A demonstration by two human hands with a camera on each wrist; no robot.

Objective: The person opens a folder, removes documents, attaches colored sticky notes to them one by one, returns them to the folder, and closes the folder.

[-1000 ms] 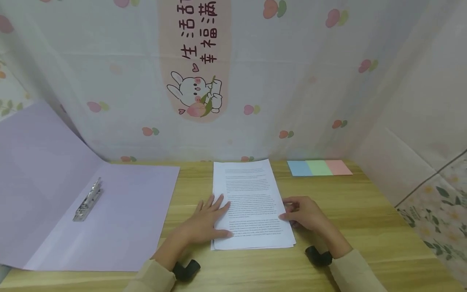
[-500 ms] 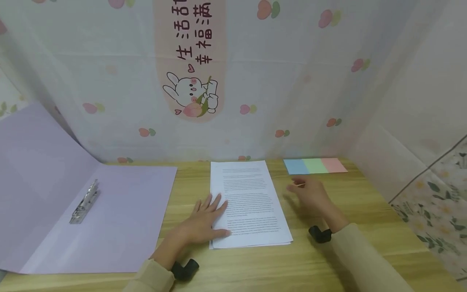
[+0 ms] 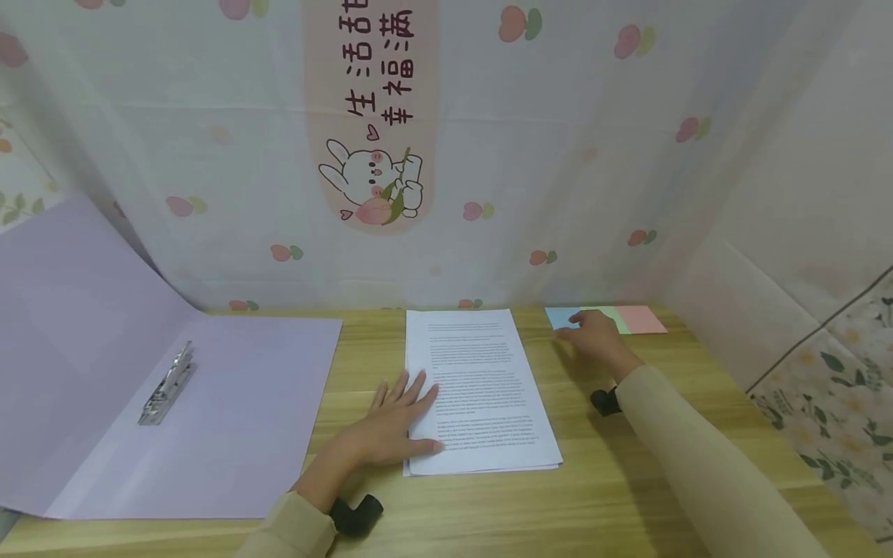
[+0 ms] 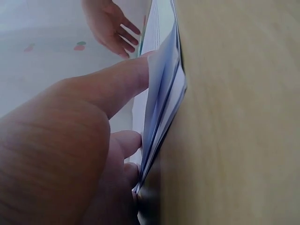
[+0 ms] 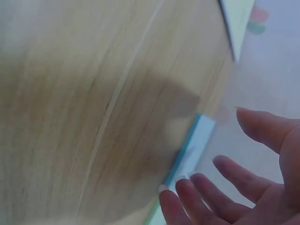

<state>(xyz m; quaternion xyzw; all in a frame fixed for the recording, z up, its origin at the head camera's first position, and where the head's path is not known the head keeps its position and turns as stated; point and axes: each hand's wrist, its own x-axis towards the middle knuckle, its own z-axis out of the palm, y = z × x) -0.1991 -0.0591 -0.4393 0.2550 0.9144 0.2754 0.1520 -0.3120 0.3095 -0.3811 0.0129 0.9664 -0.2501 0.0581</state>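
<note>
My left hand [image 3: 387, 430] lies with spread fingers on the left edge of a stack of printed paper sheets [image 3: 481, 387]. In the left wrist view the near corner of the stack [image 4: 161, 103] fans slightly apart beside the thumb. Over at the back right, my right hand [image 3: 593, 337] hovers above a pad of sticky notes [image 3: 640, 319] in blue, green and pink strips, covering part of the blue and green. Seen from the right wrist, its loosely bent fingers hold nothing, and fingertips come right at the blue pad edge [image 5: 187, 147].
A lilac file folder [image 3: 279, 418] lies spread at the left, its cover leaning up and a metal clip [image 3: 167, 384] near its spine. Behind the wooden table [image 3: 481, 515] hangs a printed curtain [image 3: 593, 178]. Another curtain borders the right side.
My right hand has left the right edge of the paper stack and moved back and to the right, over the sticky notes. The left hand stays on the stack.
</note>
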